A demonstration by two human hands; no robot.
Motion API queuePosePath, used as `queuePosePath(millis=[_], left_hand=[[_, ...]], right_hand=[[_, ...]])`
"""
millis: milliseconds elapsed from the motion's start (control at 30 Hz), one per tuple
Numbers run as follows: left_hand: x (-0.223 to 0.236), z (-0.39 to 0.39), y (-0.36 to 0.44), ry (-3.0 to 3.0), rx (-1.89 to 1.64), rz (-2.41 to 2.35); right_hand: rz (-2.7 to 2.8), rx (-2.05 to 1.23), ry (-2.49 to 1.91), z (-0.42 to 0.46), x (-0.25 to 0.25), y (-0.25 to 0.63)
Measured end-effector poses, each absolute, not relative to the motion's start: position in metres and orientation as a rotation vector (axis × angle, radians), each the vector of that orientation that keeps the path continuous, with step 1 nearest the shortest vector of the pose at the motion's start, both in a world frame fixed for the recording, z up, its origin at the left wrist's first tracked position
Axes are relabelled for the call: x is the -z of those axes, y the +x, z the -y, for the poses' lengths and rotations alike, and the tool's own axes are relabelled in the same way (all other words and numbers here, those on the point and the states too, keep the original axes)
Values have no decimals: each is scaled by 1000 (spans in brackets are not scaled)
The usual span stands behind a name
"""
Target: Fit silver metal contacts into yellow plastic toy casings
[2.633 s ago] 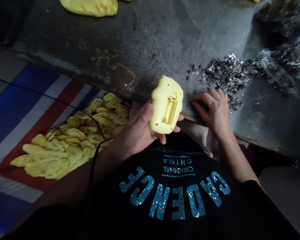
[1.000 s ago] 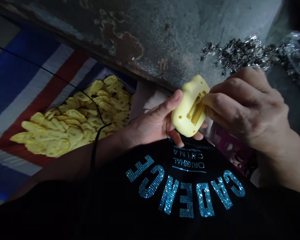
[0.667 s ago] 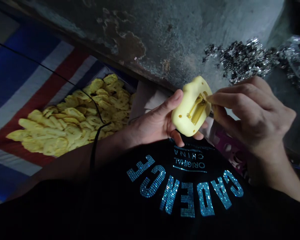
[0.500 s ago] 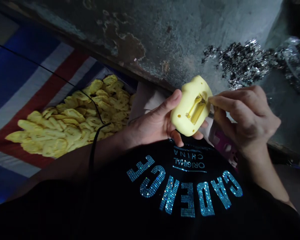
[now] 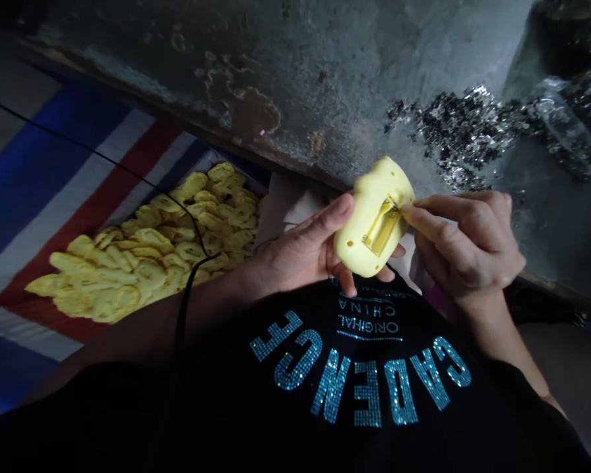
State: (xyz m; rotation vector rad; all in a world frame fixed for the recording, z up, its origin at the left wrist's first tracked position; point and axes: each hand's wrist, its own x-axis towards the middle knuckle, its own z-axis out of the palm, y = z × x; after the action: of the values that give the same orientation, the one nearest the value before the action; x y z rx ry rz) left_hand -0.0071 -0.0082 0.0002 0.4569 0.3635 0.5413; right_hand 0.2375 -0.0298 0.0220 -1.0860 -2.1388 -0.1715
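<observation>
A pale yellow plastic casing [image 5: 362, 246] with an open battery compartment lies tilted in my left hand [image 5: 308, 246]. The thumb rests on its left edge and the fingers curl beneath it. Small metal contacts [image 5: 391, 205] show at the upper end of the compartment. There, my right hand [image 5: 473, 243] has its thumb and forefinger pinched together, touching the casing at the compartment's upper right edge. Whatever lies between those fingertips is too small and hidden to make out.
A heap of small shiny metal pieces [image 5: 467, 125] lies on the worn grey tabletop [image 5: 315, 105], beside a clear plastic bag [image 5: 566, 125]. To the left, many yellow plastic parts [image 5: 152, 243] are piled on a striped sheet [image 5: 128, 157]. A black cord [image 5: 103, 156] hangs across that side.
My right hand has moved left and slightly down, its pinched fingertips now further onto the compartment's upper end. My left hand still holds the casing, which has shifted only slightly with the view.
</observation>
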Motion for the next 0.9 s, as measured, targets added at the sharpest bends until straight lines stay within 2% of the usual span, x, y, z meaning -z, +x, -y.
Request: queuePosePath(millis=[267,467,900], left_hand=[[9,8,-6,471,-538,-382],[7,10,-4,520,-540,-425],[0,3,5,589,-438,-417]], right_hand=[[2097,-24,-1058,32,-21,236],[1873,-319,-1010,31,-20,239],[1954,61,-1032,35,-6,249]])
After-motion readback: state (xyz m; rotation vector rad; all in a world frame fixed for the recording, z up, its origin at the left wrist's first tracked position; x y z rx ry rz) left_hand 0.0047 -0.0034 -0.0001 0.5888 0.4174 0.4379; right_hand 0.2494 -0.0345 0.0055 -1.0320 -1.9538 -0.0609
